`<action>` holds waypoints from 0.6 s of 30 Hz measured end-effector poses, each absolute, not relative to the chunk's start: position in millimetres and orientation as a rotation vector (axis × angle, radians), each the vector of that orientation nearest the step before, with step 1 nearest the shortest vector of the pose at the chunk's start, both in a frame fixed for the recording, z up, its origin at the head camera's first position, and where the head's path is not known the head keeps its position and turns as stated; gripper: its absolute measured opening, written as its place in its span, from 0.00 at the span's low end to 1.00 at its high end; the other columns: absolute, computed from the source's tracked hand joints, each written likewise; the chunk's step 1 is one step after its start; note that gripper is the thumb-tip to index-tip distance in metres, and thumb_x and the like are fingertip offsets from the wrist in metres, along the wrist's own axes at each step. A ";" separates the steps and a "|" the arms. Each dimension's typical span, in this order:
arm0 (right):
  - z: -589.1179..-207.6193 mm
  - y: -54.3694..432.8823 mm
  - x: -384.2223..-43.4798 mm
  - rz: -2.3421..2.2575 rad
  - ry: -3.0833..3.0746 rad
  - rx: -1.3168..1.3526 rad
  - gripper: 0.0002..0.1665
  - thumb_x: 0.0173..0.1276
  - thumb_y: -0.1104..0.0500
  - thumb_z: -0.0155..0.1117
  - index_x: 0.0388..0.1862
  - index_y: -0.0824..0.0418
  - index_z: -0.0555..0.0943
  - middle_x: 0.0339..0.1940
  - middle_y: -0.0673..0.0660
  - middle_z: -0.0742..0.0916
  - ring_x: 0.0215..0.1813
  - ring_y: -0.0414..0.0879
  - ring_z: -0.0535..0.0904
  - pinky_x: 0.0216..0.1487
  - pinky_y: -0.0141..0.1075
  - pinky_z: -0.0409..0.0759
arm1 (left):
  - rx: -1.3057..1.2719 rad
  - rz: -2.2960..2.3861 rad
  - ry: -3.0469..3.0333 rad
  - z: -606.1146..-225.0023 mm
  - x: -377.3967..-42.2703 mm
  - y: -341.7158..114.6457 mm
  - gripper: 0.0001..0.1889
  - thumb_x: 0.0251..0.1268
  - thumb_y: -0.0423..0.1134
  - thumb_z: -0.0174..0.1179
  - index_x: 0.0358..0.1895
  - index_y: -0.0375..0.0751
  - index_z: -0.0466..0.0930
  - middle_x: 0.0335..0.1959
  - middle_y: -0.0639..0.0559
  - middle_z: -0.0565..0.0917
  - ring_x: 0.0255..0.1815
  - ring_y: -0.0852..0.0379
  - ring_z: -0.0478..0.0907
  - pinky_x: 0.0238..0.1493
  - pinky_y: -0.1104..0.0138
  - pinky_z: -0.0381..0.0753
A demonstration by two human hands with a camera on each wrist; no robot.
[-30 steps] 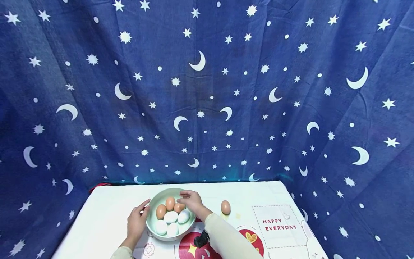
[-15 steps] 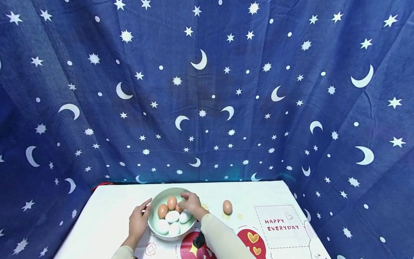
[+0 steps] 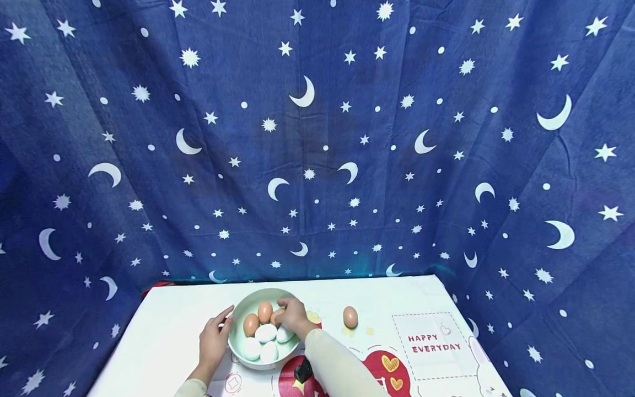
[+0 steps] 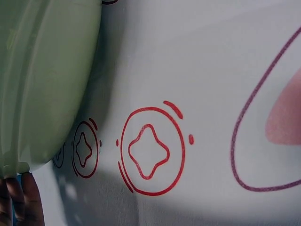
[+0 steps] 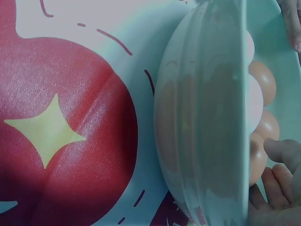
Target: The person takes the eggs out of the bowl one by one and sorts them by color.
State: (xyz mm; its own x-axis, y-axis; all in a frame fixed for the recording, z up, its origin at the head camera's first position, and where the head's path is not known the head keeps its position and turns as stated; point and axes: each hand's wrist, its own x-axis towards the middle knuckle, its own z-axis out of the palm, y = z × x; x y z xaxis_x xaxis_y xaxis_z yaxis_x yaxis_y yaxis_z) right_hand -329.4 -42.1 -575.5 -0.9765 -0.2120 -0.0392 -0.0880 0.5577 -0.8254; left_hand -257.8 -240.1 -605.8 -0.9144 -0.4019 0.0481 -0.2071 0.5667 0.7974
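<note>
A pale green bowl [image 3: 241, 353] on the table holds three brown eggs and several white eggs [image 3: 265, 332]. My right hand [image 3: 294, 318] reaches over the bowl's right rim, with thumb and fingers around the rightmost brown egg [image 5: 257, 159], which still lies among the others. The hand partly hides this egg and a white egg [image 3: 284, 334] beside it. At the left rim, my left hand [image 3: 212, 344] touches the bowl with extended fingers; their tips [image 4: 32, 181] meet the green wall in the left wrist view. Another brown egg [image 3: 350, 317] sits on the table, right of the bowl.
A white cloth [image 3: 173, 331] with red and yellow prints covers the table. Printed lettering [image 3: 434, 343] lies at the right. Behind the table and along both sides hangs a blue curtain [image 3: 317, 193] with moons and stars.
My right hand has come down from above the bowl's right side and closed around the rightmost brown egg. The left hand stays at the left rim.
</note>
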 end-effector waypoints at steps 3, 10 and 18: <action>-573.2 -41.8 -327.9 -1.366 2.652 -0.274 0.27 0.50 0.72 0.74 0.53 0.69 0.83 0.51 0.61 0.87 0.54 0.53 0.83 0.56 0.41 0.84 | 0.526 -1.269 -2.575 -605.9 -258.1 -239.5 0.21 0.78 0.44 0.49 0.69 0.46 0.71 0.51 0.40 0.78 0.48 0.46 0.78 0.51 0.52 0.83; -574.2 -42.7 -326.2 -1.264 2.683 -0.301 0.24 0.51 0.72 0.74 0.50 0.69 0.84 0.49 0.60 0.87 0.53 0.51 0.82 0.55 0.42 0.84 | 0.508 -1.256 -2.566 -606.1 -257.1 -239.5 0.21 0.78 0.43 0.50 0.68 0.43 0.72 0.50 0.39 0.79 0.44 0.47 0.78 0.46 0.55 0.83; -577.9 -45.4 -326.8 -1.191 2.730 -0.307 0.20 0.51 0.69 0.76 0.46 0.66 0.86 0.42 0.56 0.88 0.47 0.47 0.81 0.52 0.40 0.84 | 0.483 -1.237 -2.562 -606.2 -257.7 -240.3 0.21 0.78 0.44 0.51 0.68 0.43 0.72 0.49 0.39 0.79 0.44 0.47 0.79 0.46 0.54 0.83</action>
